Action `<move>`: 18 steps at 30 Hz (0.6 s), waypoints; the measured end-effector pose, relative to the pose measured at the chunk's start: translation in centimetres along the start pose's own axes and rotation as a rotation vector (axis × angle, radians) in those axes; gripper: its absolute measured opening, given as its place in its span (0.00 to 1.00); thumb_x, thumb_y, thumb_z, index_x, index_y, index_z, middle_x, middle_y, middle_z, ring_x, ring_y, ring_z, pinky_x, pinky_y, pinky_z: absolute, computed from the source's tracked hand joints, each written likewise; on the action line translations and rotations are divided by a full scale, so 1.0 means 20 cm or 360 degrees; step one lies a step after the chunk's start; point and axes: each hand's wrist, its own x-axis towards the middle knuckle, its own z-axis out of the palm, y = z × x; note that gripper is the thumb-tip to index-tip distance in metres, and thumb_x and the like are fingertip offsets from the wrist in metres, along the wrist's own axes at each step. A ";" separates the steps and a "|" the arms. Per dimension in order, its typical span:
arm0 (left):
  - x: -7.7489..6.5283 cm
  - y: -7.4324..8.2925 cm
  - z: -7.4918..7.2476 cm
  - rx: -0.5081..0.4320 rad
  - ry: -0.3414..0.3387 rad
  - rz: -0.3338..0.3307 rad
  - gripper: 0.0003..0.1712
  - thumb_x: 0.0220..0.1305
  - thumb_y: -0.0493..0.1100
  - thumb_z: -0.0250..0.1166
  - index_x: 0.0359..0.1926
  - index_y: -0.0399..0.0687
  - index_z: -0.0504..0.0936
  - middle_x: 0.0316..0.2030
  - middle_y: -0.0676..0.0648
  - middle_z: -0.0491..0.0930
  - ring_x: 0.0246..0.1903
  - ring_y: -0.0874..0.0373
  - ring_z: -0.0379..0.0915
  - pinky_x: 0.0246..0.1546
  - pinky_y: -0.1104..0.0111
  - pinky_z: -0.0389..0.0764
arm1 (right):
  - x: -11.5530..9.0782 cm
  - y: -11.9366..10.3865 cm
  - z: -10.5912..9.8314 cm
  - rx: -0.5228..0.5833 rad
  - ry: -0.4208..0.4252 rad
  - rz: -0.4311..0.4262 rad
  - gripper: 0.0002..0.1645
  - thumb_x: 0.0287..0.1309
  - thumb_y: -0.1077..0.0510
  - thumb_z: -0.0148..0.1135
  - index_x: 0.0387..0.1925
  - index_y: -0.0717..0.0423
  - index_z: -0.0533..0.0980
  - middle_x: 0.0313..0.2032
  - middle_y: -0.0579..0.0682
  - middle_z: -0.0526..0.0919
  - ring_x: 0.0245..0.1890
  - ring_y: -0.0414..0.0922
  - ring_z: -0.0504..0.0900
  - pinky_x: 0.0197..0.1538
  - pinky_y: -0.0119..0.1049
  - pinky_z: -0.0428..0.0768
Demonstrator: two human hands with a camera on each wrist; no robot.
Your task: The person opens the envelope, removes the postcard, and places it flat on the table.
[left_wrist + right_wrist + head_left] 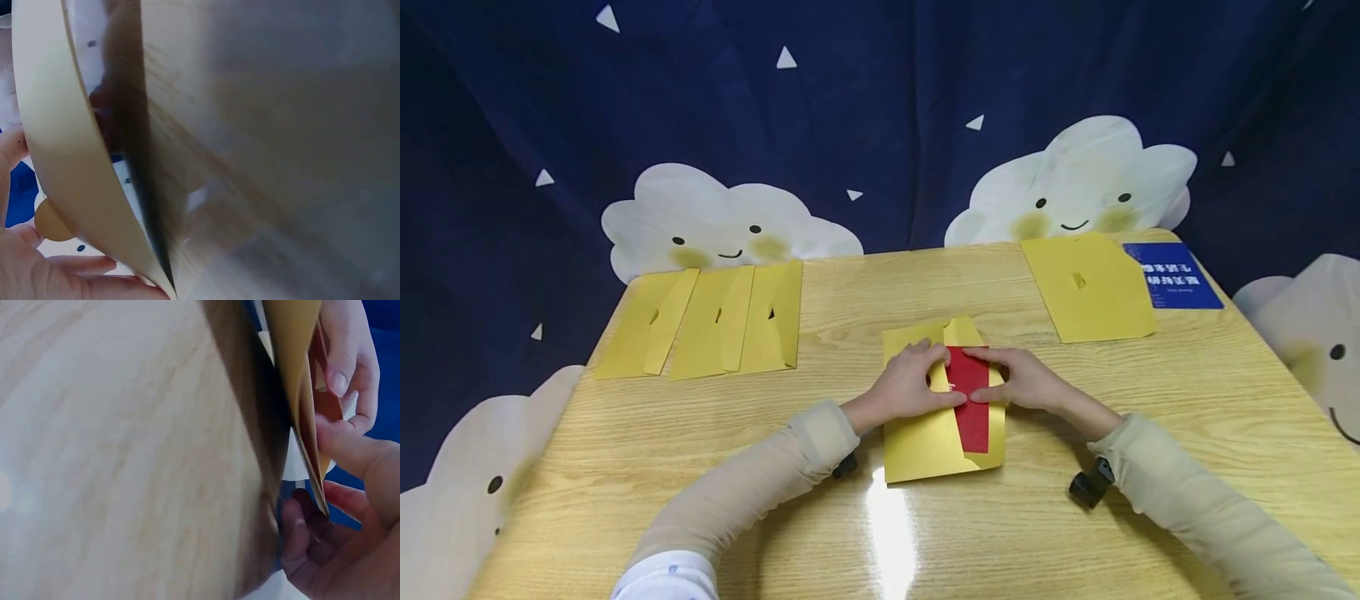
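Note:
A yellow envelope lies in front of the person in the head view, with a flat red card at its opening. Small pale writing shows on the card, which sits partly behind the envelope's front panel. My left hand grips the envelope's panel beside the card, thumb at the card's left side. With its thumb on the card, my right hand holds the right side of card and envelope together. In the right wrist view, the right hand's fingers pass behind the envelope, whose layers stand slightly apart.
Several yellow envelopes lie in an overlapping row at the table's left. Another yellow envelope lies at the back right, next to a blue card with white characters. A dark blue curtain with clouds hangs behind the wooden table.

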 end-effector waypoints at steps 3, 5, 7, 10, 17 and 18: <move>0.00 0.00 0.00 -0.0001 -0.0002 -0.0005 0.22 0.49 0.58 0.67 0.37 0.49 0.72 0.29 0.52 0.66 0.25 0.60 0.62 0.25 0.72 0.62 | 0.00 0.00 0.00 0.0019 0.0023 0.0039 0.38 0.45 0.59 0.70 0.60 0.62 0.68 0.52 0.60 0.74 0.48 0.53 0.72 0.50 0.47 0.70; 0.00 0.00 0.00 0.0000 -0.0007 -0.0003 0.22 0.49 0.58 0.67 0.37 0.49 0.73 0.30 0.52 0.66 0.25 0.60 0.61 0.25 0.71 0.62 | -0.01 0.00 -0.01 0.0027 0.0032 0.0078 0.37 0.45 0.62 0.69 0.59 0.62 0.68 0.45 0.59 0.77 0.38 0.50 0.73 0.42 0.40 0.72; -0.01 0.00 0.00 -0.0002 -0.0006 0.0001 0.22 0.49 0.58 0.67 0.37 0.50 0.73 0.30 0.52 0.66 0.25 0.60 0.61 0.25 0.71 0.63 | -0.01 0.00 -0.01 0.0040 0.0028 0.0113 0.36 0.45 0.63 0.69 0.59 0.62 0.68 0.35 0.57 0.76 0.28 0.46 0.70 0.33 0.35 0.70; -0.01 0.00 0.00 -0.0008 -0.0007 0.0005 0.22 0.48 0.59 0.67 0.37 0.50 0.73 0.30 0.53 0.66 0.26 0.60 0.62 0.26 0.71 0.63 | -0.02 0.00 -0.02 0.0087 0.0020 0.0154 0.37 0.45 0.65 0.68 0.59 0.63 0.67 0.30 0.56 0.73 0.22 0.44 0.66 0.26 0.31 0.67; -0.01 0.00 0.02 0.0011 0.0022 0.0035 0.22 0.47 0.59 0.68 0.36 0.51 0.72 0.29 0.53 0.65 0.25 0.60 0.62 0.28 0.70 0.64 | -0.07 -0.01 -0.07 0.0301 0.0034 0.0252 0.38 0.46 0.71 0.64 0.61 0.65 0.64 0.56 0.68 0.67 0.25 0.46 0.71 0.21 0.33 0.72; -0.01 0.00 0.02 0.0017 0.0025 0.0040 0.22 0.47 0.58 0.68 0.36 0.51 0.72 0.29 0.53 0.65 0.25 0.60 0.62 0.28 0.69 0.65 | -0.08 -0.01 -0.08 0.0313 0.0041 0.0263 0.38 0.46 0.71 0.63 0.61 0.65 0.63 0.56 0.69 0.66 0.25 0.45 0.71 0.21 0.33 0.72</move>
